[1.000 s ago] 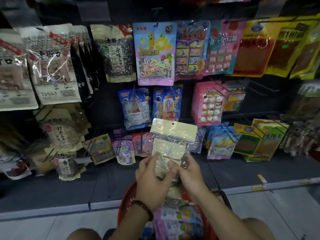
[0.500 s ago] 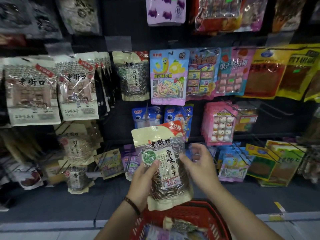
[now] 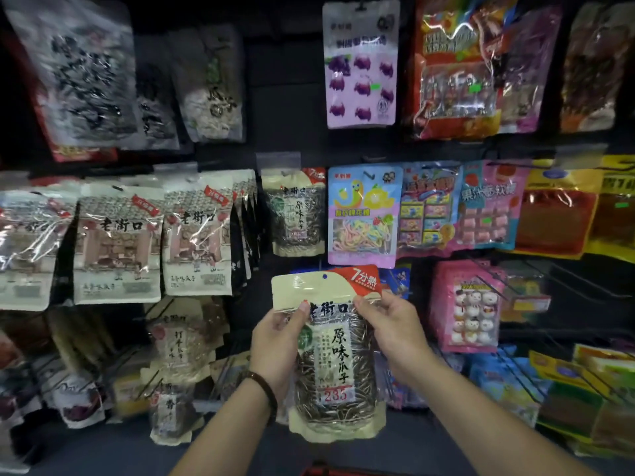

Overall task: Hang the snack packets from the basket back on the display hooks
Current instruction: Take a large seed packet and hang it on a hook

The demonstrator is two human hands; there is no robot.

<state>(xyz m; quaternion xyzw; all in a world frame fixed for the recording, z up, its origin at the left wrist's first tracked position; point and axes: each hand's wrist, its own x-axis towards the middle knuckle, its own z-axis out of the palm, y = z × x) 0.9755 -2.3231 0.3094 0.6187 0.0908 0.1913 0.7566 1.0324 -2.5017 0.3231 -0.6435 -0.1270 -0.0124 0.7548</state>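
The red basket (image 3: 319, 473) is cut off by the bottom edge. Print on the upper-left packets (image 3: 86, 73) is blurred. The seed packet (image 3: 335, 359) hides most fingers of the left hand (image 3: 275, 341) and right hand (image 3: 393, 333).

A grape candy packet (image 3: 360, 63) hangs above a rainbow candy packet (image 3: 364, 214).

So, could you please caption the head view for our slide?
Left hand and right hand hold a sunflower-seed packet upright.

Cream sunflower-seed packet (image 3: 335, 359), upright, pinched by both hands, before display
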